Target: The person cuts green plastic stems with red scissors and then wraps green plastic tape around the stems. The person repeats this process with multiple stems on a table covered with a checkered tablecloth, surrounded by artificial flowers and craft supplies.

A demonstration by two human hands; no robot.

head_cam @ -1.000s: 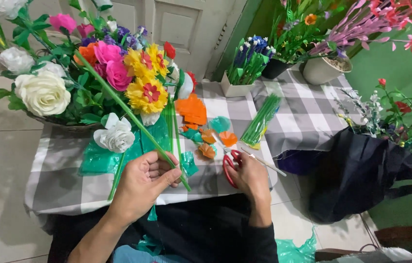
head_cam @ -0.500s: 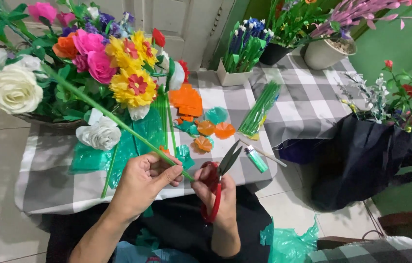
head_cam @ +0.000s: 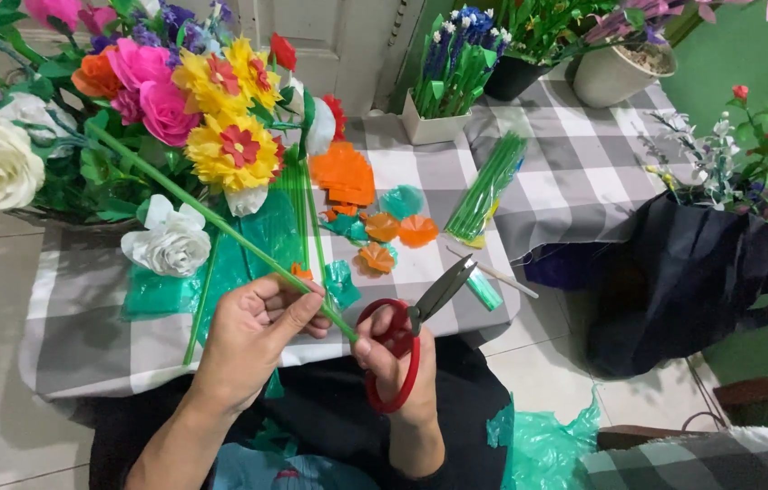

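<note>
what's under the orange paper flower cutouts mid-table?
The orange cutouts lie on teal plastic pieces and the grey checked tablecloth. The table itself is covered by the cloth, so it cannot be seen.

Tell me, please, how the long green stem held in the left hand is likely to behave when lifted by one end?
The long green stem looks fairly stiff: it runs straight from the left hand up to the flower heads without sagging. It seems light, since fingertips alone pinch it. It is probably top-heavy, as the yellow paper flower sits near its far end, so it may swing or droop there.
</note>
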